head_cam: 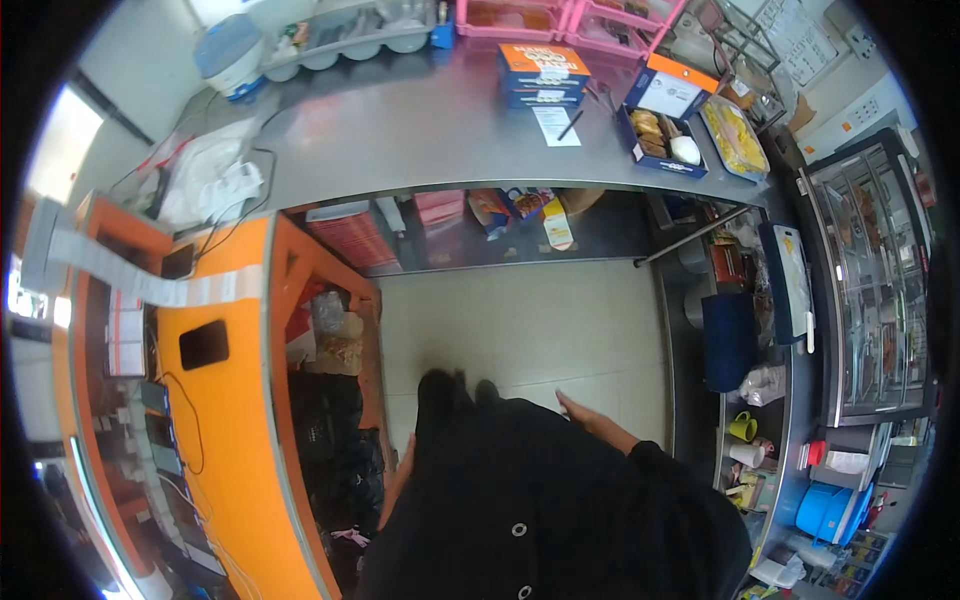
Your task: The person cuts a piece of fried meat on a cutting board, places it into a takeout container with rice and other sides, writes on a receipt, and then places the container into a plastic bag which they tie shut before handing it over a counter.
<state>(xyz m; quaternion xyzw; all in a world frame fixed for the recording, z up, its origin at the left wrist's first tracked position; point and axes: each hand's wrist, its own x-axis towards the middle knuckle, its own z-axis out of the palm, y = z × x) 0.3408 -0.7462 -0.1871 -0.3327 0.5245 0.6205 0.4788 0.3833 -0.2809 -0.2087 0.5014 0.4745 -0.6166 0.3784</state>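
Observation:
My right hand [576,407] hangs beside my black clothing, over the tiled floor [525,330]; nothing shows in it, and most of its fingers are hidden. Only a narrow strip of my left hand [409,454] appears at my other side, near the orange counter's open shelves; its fingers are out of sight. Before me stands a steel worktable [390,135]. On it, an open blue box [670,141] holds brown food pieces and a white item. Closed orange-and-blue boxes [544,71] are stacked to its left, with a paper slip [555,126] and a black pen [570,125] in front.
An orange counter [225,420] runs along my left, bearing a phone [204,345] and a long receipt strip [150,281]. At right are a glass display case [874,277] and a cutting board [791,281]. A plastic-wrapped yellow food tray [735,139] lies beside the open box.

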